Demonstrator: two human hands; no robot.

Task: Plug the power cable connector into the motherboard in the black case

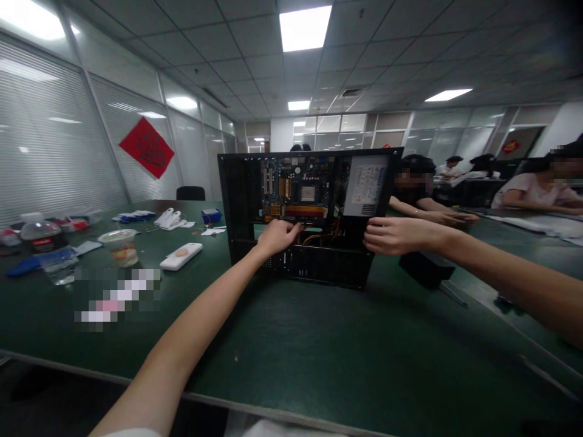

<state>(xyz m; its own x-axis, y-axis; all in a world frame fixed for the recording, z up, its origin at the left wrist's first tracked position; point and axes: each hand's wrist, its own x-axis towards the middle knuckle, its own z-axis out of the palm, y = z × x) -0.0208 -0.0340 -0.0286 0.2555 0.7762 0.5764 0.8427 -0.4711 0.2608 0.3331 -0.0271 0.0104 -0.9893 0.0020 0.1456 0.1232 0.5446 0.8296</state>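
Light falls on me from the ceiling panels (305,27), the nearest blown out to plain white, with a second glare patch at the top left corner. The room reads rather dim; the green worktop (319,352) looks dark and carries only soft shadows under my arms. The open computer case (305,212) is murky inside, its lower half nearly black. Straight lines bow toward the edges, my forearms stretch, the corners darken, and fine detail is soft throughout.
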